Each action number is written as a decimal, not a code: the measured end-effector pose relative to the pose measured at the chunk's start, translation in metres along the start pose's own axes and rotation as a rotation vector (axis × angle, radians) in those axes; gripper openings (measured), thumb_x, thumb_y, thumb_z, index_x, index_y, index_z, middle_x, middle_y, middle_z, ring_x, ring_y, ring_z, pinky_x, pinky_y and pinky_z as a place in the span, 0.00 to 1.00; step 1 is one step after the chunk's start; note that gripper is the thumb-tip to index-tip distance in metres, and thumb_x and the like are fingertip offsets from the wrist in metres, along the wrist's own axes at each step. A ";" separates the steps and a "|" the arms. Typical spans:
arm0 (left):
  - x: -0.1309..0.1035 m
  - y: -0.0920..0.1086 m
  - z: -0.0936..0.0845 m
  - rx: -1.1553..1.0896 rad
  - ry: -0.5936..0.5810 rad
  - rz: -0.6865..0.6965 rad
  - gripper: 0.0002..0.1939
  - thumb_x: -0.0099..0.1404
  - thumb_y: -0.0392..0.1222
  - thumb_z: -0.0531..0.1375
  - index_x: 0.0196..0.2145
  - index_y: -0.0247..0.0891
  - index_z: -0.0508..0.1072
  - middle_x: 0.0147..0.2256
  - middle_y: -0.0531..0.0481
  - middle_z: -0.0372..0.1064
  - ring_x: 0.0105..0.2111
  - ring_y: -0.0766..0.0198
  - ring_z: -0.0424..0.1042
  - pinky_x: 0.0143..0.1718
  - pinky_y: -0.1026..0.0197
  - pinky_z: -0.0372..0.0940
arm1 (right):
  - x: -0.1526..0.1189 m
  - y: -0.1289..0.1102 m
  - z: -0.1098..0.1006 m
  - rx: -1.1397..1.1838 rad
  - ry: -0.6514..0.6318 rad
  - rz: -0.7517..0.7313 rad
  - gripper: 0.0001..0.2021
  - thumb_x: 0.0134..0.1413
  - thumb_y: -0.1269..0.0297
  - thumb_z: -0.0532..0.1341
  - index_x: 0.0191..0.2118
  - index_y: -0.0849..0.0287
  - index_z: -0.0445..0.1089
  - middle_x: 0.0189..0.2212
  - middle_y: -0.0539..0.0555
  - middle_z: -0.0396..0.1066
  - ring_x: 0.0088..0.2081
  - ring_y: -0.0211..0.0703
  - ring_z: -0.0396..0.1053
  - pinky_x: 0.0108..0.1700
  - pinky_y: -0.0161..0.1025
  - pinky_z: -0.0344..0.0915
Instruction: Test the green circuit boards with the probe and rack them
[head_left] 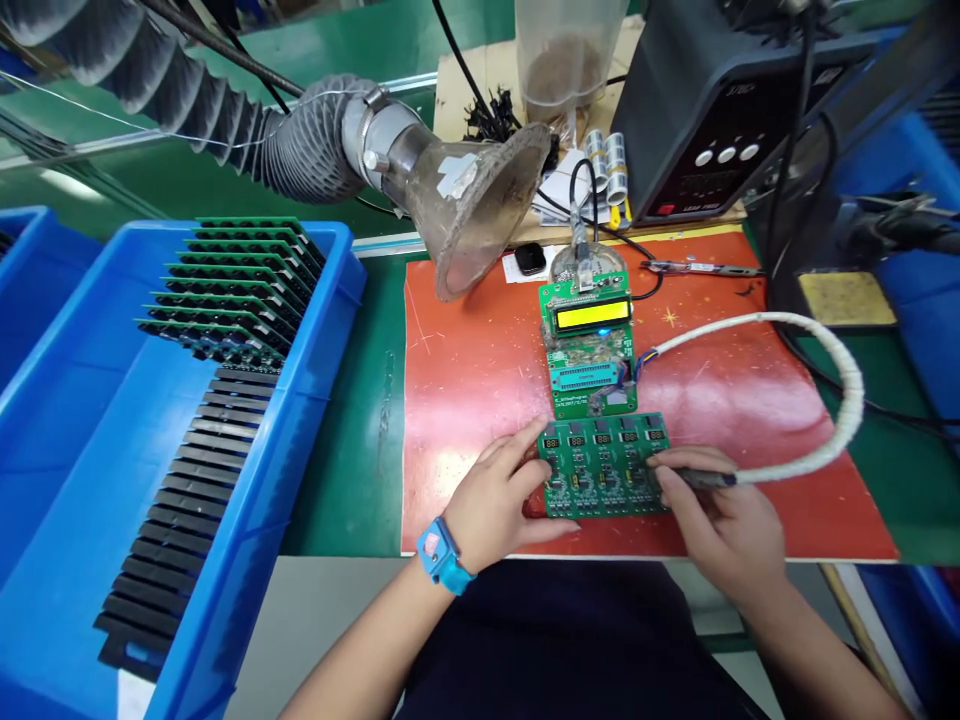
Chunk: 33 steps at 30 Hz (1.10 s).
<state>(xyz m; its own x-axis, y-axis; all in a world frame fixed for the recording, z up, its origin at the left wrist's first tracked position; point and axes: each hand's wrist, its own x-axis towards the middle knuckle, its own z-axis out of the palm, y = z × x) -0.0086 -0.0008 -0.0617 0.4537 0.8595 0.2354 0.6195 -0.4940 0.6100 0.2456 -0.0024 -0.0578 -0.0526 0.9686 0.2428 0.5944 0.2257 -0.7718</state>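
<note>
A green circuit board panel (604, 470) with several small two-digit displays lies flat on the red mat (465, 380). My left hand (499, 490) grips its left edge, fingers bent over the side and thumb along the front edge. Between the fingers of my right hand (727, 520) is a dark pen-like probe (697, 478), its tip at the panel's right part; the exact contact point is hidden. A thick white-wrapped cable (844, 400) loops from the probe to a green programmer board (592, 345), which has a lit yellow screen and touches or nearly touches the panel's back edge.
On the left, a blue bin (300, 400) holds upright green boards (232, 290) in a black slotted rack (187, 500). A clear fume hood (487, 200) hangs over the mat's back left. Behind stand a black soldering station (720, 130) and a yellow sponge (847, 298). Tweezers (705, 268) lie at the back right.
</note>
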 end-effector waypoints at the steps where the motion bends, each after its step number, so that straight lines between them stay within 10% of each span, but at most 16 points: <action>1: 0.000 0.000 0.000 0.002 -0.001 0.004 0.23 0.59 0.59 0.67 0.39 0.38 0.69 0.63 0.32 0.57 0.57 0.45 0.69 0.53 0.43 0.70 | 0.001 0.000 0.000 0.001 0.000 -0.004 0.05 0.64 0.63 0.58 0.40 0.55 0.70 0.35 0.56 0.73 0.33 0.45 0.74 0.35 0.43 0.74; 6: -0.002 0.002 -0.005 -0.131 0.030 -0.027 0.29 0.56 0.63 0.67 0.42 0.37 0.66 0.61 0.26 0.60 0.62 0.40 0.63 0.53 0.40 0.71 | 0.002 -0.002 0.001 0.022 0.016 -0.032 0.05 0.64 0.63 0.58 0.40 0.56 0.70 0.35 0.55 0.73 0.33 0.45 0.74 0.34 0.41 0.74; 12: -0.002 0.001 -0.004 -0.236 0.051 -0.082 0.06 0.68 0.40 0.62 0.34 0.37 0.69 0.64 0.33 0.58 0.62 0.50 0.65 0.57 0.47 0.71 | 0.004 -0.003 0.000 0.017 0.028 -0.070 0.04 0.64 0.64 0.58 0.39 0.55 0.70 0.33 0.55 0.74 0.35 0.46 0.75 0.36 0.41 0.74; 33: -0.001 -0.003 -0.002 -0.243 0.069 -0.055 0.06 0.67 0.42 0.63 0.37 0.36 0.73 0.63 0.35 0.60 0.60 0.50 0.67 0.57 0.46 0.71 | 0.002 -0.001 -0.002 0.030 -0.021 -0.008 0.05 0.65 0.64 0.58 0.40 0.56 0.70 0.36 0.56 0.73 0.32 0.44 0.74 0.36 0.44 0.74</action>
<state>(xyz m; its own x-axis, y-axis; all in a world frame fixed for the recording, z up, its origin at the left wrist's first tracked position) -0.0123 -0.0002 -0.0625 0.3732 0.8954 0.2430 0.4662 -0.4075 0.7853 0.2464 -0.0010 -0.0556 -0.0740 0.9687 0.2369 0.5697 0.2360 -0.7872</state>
